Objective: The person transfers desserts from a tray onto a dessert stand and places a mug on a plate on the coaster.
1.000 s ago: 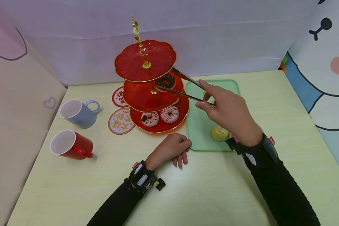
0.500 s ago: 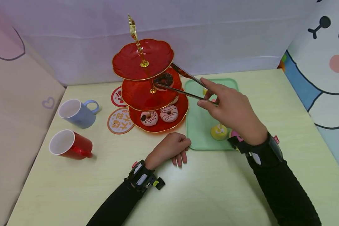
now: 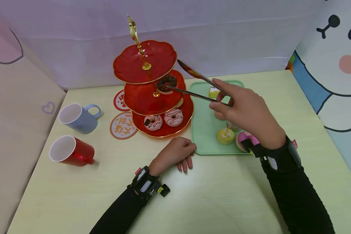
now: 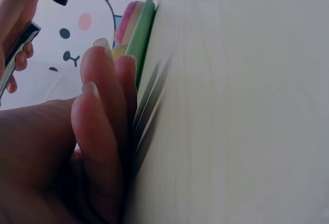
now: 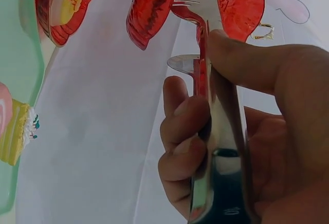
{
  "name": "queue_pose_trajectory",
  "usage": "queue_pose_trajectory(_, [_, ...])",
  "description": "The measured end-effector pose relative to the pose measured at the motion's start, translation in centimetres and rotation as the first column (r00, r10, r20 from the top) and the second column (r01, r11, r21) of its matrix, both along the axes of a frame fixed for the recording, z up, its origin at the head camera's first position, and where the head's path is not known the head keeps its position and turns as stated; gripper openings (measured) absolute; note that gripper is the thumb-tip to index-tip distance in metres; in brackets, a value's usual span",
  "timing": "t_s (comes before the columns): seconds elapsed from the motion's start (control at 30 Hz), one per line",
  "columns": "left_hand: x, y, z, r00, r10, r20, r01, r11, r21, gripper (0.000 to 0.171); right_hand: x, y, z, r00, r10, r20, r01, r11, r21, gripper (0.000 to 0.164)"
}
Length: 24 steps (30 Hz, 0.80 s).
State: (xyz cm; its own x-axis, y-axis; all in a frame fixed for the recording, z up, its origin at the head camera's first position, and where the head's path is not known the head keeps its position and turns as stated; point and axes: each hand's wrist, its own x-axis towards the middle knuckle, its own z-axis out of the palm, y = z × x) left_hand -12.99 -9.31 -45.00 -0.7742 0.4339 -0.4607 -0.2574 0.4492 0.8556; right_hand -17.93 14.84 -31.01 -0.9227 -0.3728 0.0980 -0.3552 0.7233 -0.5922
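My right hand pinches a pair of metal serving tongs, whose arms stand apart with nothing between their tips. In the right wrist view, the tongs end in a fork and a spoon. A chocolate doughnut lies on the middle tier of a red three-tier stand, and the lower tong tip overlaps it in the head view. My left hand rests on the table by the green tray, its fingers loosely curled and holding nothing. Those fingers fill the left part of the left wrist view.
The green tray bears a yellow cake, a pink-topped cake, a cake slice and other sweets. White doughnuts lie on the bottom tier. A blue mug, a red mug and two round coasters are at left.
My right hand has drawn the tongs back to the right, away from the stand, and their tips have spread wider. The chocolate doughnut stays on the middle tier. My left hand remains in place.
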Motion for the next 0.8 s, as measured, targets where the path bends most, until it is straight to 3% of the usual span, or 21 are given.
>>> queue_pose_trajectory(0.43, [0.0,-0.1,-0.1,1.0,0.007,-0.005,-0.007,1.0,-0.002,0.033,0.2,1.1,0.5,1.0,0.017,-0.01,-0.017,1.0,-0.01,0.064])
queue_pose_trajectory(0.8, [0.0,0.0,-0.1,1.0,0.005,0.0,-0.005,1.0,-0.003,0.033,-0.2,3.3,0.7,1.0,-0.01,-0.019,0.01,1.0,-0.015,0.069])
